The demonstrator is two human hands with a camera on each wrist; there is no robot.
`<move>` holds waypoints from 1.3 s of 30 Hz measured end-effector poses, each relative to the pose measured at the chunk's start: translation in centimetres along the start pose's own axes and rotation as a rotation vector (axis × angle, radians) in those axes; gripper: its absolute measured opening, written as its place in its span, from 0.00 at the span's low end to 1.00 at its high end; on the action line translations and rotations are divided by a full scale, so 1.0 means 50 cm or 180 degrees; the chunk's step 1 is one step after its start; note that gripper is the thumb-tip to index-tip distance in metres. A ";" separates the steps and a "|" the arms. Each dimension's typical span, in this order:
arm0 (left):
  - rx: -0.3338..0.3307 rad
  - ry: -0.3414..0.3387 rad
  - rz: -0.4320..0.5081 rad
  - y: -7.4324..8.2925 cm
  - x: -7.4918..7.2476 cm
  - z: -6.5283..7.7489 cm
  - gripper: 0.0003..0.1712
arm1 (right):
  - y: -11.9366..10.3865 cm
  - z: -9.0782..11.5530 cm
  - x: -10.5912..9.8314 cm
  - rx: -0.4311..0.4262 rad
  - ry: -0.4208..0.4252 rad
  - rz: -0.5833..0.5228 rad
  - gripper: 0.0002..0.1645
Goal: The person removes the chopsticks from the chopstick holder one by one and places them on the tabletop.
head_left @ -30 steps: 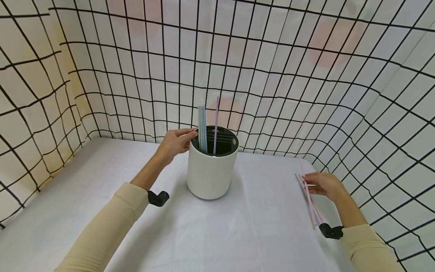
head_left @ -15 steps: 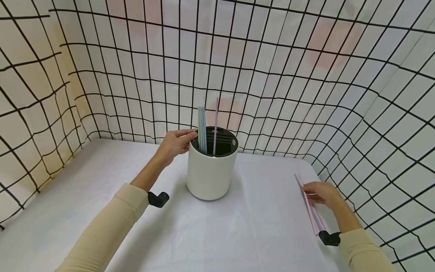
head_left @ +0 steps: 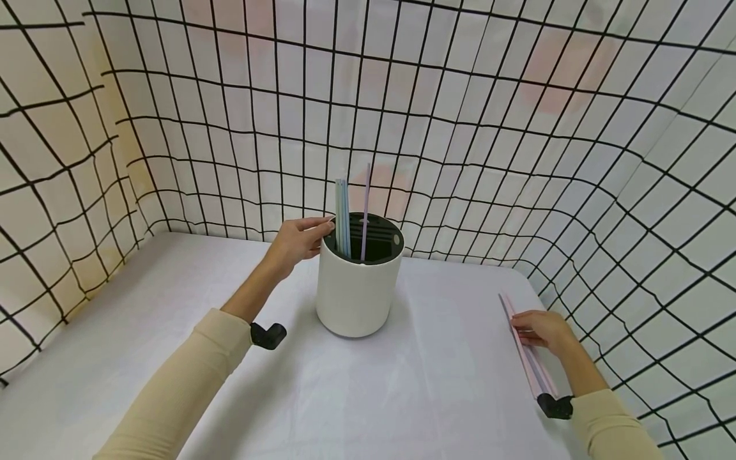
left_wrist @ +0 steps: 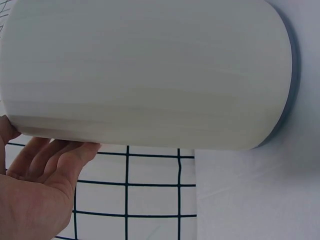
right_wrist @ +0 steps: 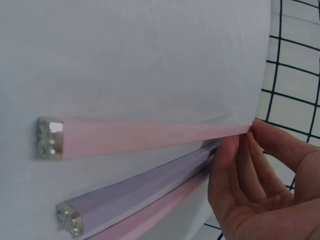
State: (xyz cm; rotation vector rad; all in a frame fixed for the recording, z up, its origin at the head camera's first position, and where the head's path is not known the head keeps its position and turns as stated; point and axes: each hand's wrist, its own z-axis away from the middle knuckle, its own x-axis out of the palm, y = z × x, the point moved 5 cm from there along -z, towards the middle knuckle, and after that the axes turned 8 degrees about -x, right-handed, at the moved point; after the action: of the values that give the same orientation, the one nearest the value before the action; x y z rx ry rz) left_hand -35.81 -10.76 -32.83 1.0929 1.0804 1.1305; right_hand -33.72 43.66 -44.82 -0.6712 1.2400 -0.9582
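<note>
- black wire grid panels [head_left: 428, 115] rise along the back and both sides, and a white cloth [head_left: 437, 396] covers the table.
- toward 12 o'clock on that cloth stands a white cylindrical utensil holder [head_left: 356, 300], upright, with a black slotted insert [head_left: 385, 227] in its top.
- on the insert's 9 o'clock side, pale green chopsticks [head_left: 338, 217] and pale blue chopsticks [head_left: 346, 217] stand close together; 1 purple chopstick [head_left: 366, 204] stands to their 3 o'clock, slightly tilted.
- at the holder's 10 o'clock, the left hand [head_left: 293, 246] clasps its rim, thumb at the top edge and fingertips against the outer wall.
- well apart from it, between 3 and 4 o'clock of the holder, the right hand [head_left: 543, 329] pinches 1 pink chopstick [right_wrist: 130, 137] between thumb and fingers; whether that chopstick touches the cloth, i cannot tell.
- just beside it, a lavender chopstick [right_wrist: 140, 187] and another pink chopstick [right_wrist: 150, 212] run side by side; silvery caps show on 2 of these 3.
- both arms wear beige sleeves [head_left: 172, 383] and black wrist cameras [head_left: 268, 336].
</note>
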 end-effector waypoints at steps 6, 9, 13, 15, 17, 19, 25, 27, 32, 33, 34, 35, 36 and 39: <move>-0.0025 0.0004 0.0011 0.000 0.001 0.000 0.28 | 0.002 0.002 0.006 0.0013 0.0056 0.0058 0.22; -0.0024 0.0005 0.0006 0.000 0.001 -0.001 0.28 | 0.005 0.001 0.007 0.0011 0.0069 0.0050 0.21; -0.0016 -0.0003 0.0023 -0.001 0.001 -0.001 0.28 | 0.006 0.000 0.008 0.0013 0.0071 0.0067 0.21; -0.0006 -0.0006 0.0027 -0.001 0.001 -0.001 0.28 | 0.005 0.000 0.007 0.0009 0.0095 0.0065 0.22; 0.0002 -0.0006 0.0025 0.000 0.001 -0.001 0.28 | 0.004 0.000 0.006 0.0016 0.0145 0.0070 0.23; 0.0007 -0.0005 0.0023 0.000 0.001 -0.001 0.28 | 0.001 -0.001 0.005 0.0012 0.0196 0.0074 0.25; -0.0006 -0.0006 0.0022 -0.001 0.000 -0.002 0.28 | -0.020 -0.001 0.006 -0.0115 0.0254 0.0113 0.27; -0.0005 -0.0011 0.0012 0.000 0.001 -0.003 0.28 | -0.039 0.003 0.011 -0.0221 0.0219 0.0141 0.27; -0.0007 -0.0016 0.0015 0.001 0.002 -0.004 0.28 | -0.119 0.017 0.040 -0.0514 0.0100 0.0247 0.28; -0.0011 -0.0013 0.0022 0.000 0.002 -0.004 0.28 | -0.138 0.020 0.047 -0.0573 0.0090 0.0252 0.28; -0.0016 -0.0008 0.0019 0.000 0.001 -0.003 0.28 | -0.160 0.024 0.056 -0.0637 0.0084 0.0284 0.28; -0.0020 -0.0004 0.0015 0.000 0.001 -0.003 0.28 | -0.182 0.027 0.064 -0.0708 0.0078 0.0295 0.27; -0.0023 -0.0001 0.0011 0.000 0.000 -0.003 0.28 | -0.205 0.030 0.072 -0.0780 0.0079 0.0301 0.27; -0.0025 0.0000 0.0009 -0.001 0.000 -0.002 0.28 | -0.273 0.040 0.096 -0.0924 0.0065 0.0226 0.26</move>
State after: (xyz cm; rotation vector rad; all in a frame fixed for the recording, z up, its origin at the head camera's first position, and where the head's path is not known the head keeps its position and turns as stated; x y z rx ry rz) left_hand -35.92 -10.73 -32.90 1.0884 1.0739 1.1360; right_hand -34.75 32.89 -34.98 -0.8392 1.4270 -0.7341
